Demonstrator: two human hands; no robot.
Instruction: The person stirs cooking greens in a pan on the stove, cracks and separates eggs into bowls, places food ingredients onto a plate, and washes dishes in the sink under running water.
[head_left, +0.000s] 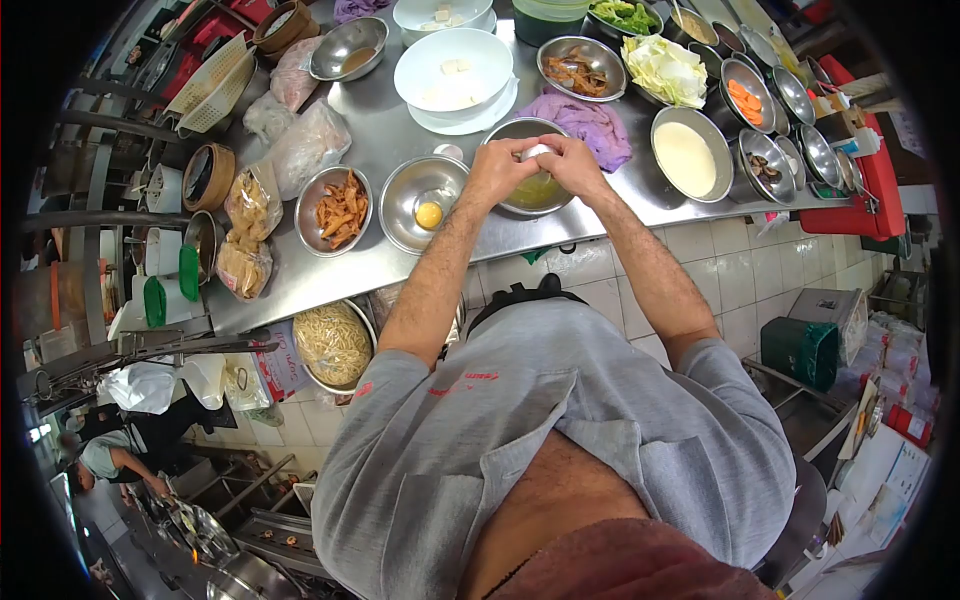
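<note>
Both my hands meet above a steel bowl [538, 208] with clear yellowish egg white in it. My left hand [500, 170] and my right hand [573, 167] are closed on a white egg [537, 151], fingertips around it from both sides. Whether its shell is cracked I cannot tell. Just to the left, a second steel bowl [392, 232] holds a yolk [429, 214] in egg white. A small pale piece, perhaps eggshell [448, 152], lies behind that bowl. Beyond my right hand is a crumpled purple cloth [598, 128].
Along the steel counter [300, 285] stand a bowl of brown strips [342, 208], white bowls [453, 62], a bowl of creamy liquid [684, 161] and cabbage [664, 70]. Plastic bags of food [253, 200] lie left. Noodles [331, 343] sit lower; another person [118, 462] works at lower left.
</note>
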